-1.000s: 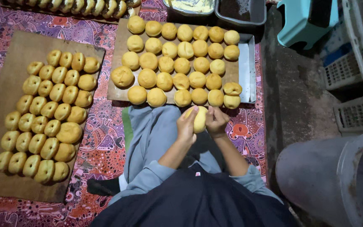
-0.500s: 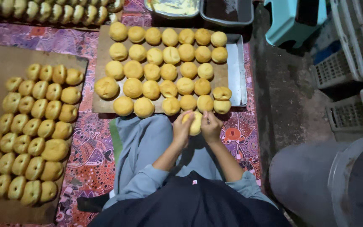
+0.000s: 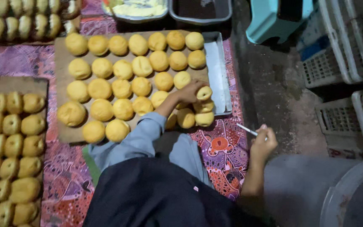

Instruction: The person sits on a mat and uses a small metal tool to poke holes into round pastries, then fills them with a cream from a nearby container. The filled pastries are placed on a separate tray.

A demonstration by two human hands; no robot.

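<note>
My left hand reaches forward in a light blue sleeve and is closed on a round yellow dough ball, held at the right end of a wooden board covered with several rows of similar dough balls. The held ball sits just above two other balls at the board's near right corner. My right hand is out to the right, low over the patterned mat's edge, pinching a thin white stick.
A metal tray lies under the board's right end. A second board of dough pieces lies to the left. Two containers stand at the back. A teal stool, white crates and a grey tub stand on the right.
Both hands were together over my lap shaping a dough piece. The left has since carried it forward to the board, and the right has swung out right with the stick.
</note>
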